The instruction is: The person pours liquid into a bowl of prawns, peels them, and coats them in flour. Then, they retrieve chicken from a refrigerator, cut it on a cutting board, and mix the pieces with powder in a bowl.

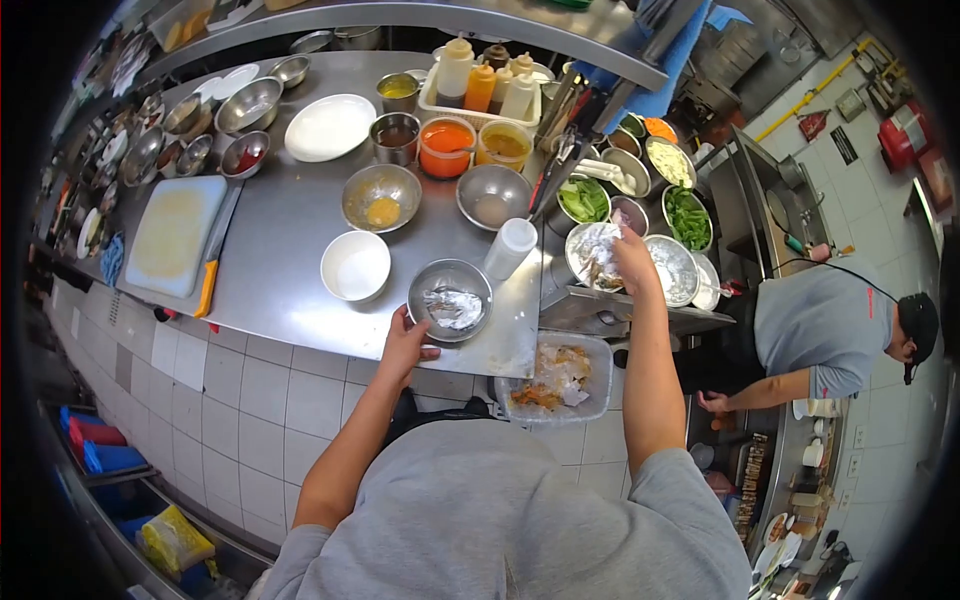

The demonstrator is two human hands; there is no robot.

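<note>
At the table's front edge, my left hand (403, 347) grips the near rim of a metal bowl (482, 318). White-dusted pieces of food (455, 308) lie in that bowl. My right hand (634, 262) reaches out over the containers on the right, its fingers closed at the edge of a bowl of white powder and powdered food (596, 252). What those fingers hold, if anything, is hidden. Beside them sits another bowl of white powder (672, 268). Close to the metal bowl stand a white bowl (357, 267) and a capped squeeze bottle (511, 248).
Metal bowls (382, 197), sauce containers (447, 146) and a white plate (330, 127) cover the table's back. A knife (208, 285) lies by the cutting board (176, 236). A scrap bin (557, 378) stands below right; a co-worker (815, 325) is beyond.
</note>
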